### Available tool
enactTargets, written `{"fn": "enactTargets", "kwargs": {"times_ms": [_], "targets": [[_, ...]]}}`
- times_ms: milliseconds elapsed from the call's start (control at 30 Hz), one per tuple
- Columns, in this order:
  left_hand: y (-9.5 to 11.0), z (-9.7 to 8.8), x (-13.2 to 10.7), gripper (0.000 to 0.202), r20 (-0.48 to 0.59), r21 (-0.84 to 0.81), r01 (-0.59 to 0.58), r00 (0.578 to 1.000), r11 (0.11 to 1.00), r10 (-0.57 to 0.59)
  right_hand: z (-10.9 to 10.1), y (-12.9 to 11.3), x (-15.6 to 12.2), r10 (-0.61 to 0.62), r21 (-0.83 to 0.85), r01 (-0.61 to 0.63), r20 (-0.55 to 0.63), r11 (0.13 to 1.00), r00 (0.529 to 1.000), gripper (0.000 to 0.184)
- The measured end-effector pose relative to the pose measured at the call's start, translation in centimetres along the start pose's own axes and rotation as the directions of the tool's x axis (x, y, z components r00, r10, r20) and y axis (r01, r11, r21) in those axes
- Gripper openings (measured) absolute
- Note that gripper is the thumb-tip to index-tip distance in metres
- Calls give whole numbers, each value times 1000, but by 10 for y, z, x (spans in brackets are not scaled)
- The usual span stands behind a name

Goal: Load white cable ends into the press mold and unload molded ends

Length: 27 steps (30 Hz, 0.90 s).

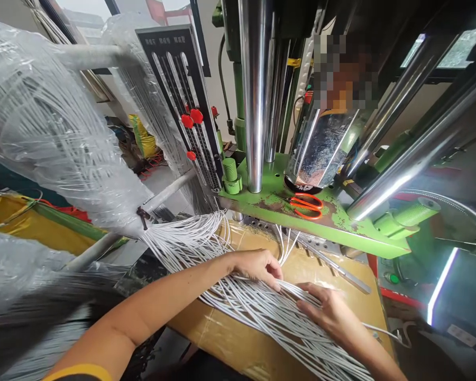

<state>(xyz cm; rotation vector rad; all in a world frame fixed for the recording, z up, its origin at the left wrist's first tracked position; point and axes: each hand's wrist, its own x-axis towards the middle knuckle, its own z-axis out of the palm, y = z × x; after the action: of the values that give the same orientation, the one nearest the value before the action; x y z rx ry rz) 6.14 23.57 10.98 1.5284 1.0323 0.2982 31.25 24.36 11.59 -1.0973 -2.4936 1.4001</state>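
A thick spread of thin white cables [254, 301] runs across the brown cardboard-covered worktop. My left hand [259, 267] lies over the upper edge of this spread, its fingers curled and its thumb pressed against some strands. A little to the right, my right hand [329, 307] has cable strands between its thumb and forefinger; its other fingers are partly hidden. Between the two hands several strands stretch side by side. Short white cable ends [286, 246] stick out beneath the machine behind my left hand.
Orange-handled scissors [307, 205] lie on the machine's green plate [262, 203]. A metal bar [341, 270] crosses the worktop [218, 325]. Plastic-wrapped cable bundles [55, 121] hang over a rack at left. Chrome columns [255, 95] rise ahead. Another person, blurred out, is behind the machine.
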Motion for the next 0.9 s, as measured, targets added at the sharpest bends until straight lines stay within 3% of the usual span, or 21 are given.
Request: {"fn": "enactTargets", "kwargs": {"times_ms": [67,133,267,367,433,533,600,667,700,767,833,900], "targets": [[0,0,-3,22,22,-63,12,1000,998,-10,-11,5,-6,33,-9,-32,7,999,999,30],[4,2,-5,20,2,-8,19,1000,1000,-19,-23,18,-16,75,-55,-73,33,996,997,33],[15,11,-9,22,-58,250,46,998,967,-32,-39,51,-37,172,-209,-153,73,966,982,35],[21,24,-15,24,-111,502,25,993,865,36,-36,60,-43,179,-409,-186,-55,893,982,24],[24,37,-20,25,-209,693,17,961,720,179,-23,50,-39,69,-538,-168,-199,826,978,36],[24,57,-29,22,-327,861,53,819,506,471,11,17,-24,-111,-604,-78,-270,793,956,51],[20,64,-36,18,-268,888,-48,755,458,598,34,-3,-16,-286,-639,78,-228,765,931,47],[15,64,-48,14,-152,876,-202,746,438,649,46,-11,-16,-452,-690,225,-165,688,877,41],[13,64,-55,12,-128,863,-235,754,447,644,46,-9,-19,-503,-712,266,-140,649,853,39],[10,63,-70,13,-200,822,-174,804,542,560,35,4,-30,-543,-752,275,-128,598,830,35],[12,69,-79,12,-336,694,-48,861,718,382,19,20,-44,-563,-828,210,-148,520,813,34],[18,83,-77,5,-311,462,1,937,887,161,11,30,-54,-578,-902,134,-143,410,803,33]]}}
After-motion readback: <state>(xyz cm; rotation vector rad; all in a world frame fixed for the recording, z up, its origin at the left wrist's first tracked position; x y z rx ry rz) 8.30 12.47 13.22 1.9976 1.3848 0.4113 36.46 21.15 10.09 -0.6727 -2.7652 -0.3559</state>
